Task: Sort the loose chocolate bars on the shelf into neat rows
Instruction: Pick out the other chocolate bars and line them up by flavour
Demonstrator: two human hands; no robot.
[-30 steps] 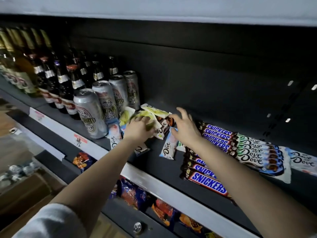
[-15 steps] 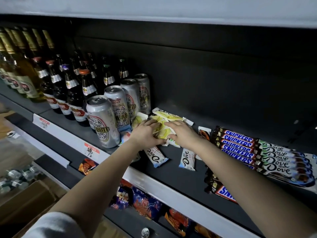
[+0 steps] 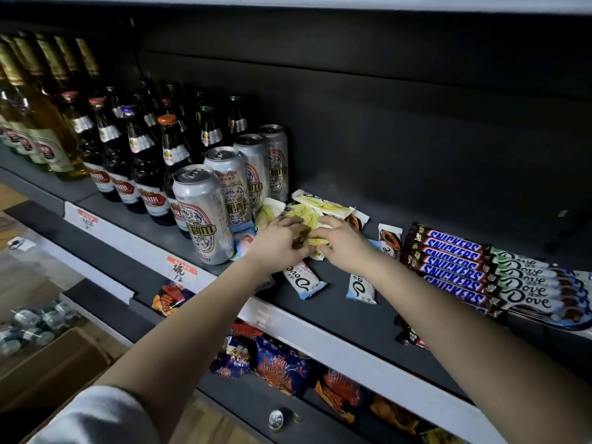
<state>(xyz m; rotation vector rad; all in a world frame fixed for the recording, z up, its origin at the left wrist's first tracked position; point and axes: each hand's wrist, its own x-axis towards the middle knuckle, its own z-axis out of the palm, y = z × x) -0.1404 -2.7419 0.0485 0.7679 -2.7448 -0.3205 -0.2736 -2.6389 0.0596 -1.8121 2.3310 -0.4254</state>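
Chocolate bars (image 3: 312, 216), yellow-wrapped, lie in a loose heap on the shelf (image 3: 352, 318), under and between both hands. Left hand (image 3: 278, 239) curled down over the heap's near left edge; right hand (image 3: 342, 241) beside it, fingers closed on a yellow wrapper. Which bars each hand actually pinches, cannot tell.

Handling, by judgement: light, flat, fairly stiff inside slick crinkly film; likely to slide over one another. Best taken across the width at mid-length, not by the crimped ends.

Nearer than the hands, two pale Dove bars (image 3: 302, 280) lie askew, apart. Right of the right hand, one brown bar (image 3: 390, 240), then Snickers rows (image 3: 455, 264) already neat. Just left of the left hand stand beer cans (image 3: 205, 216), touching the heap's edge; a shove leftward could knock one. Bottles (image 3: 144, 161) stand beyond.
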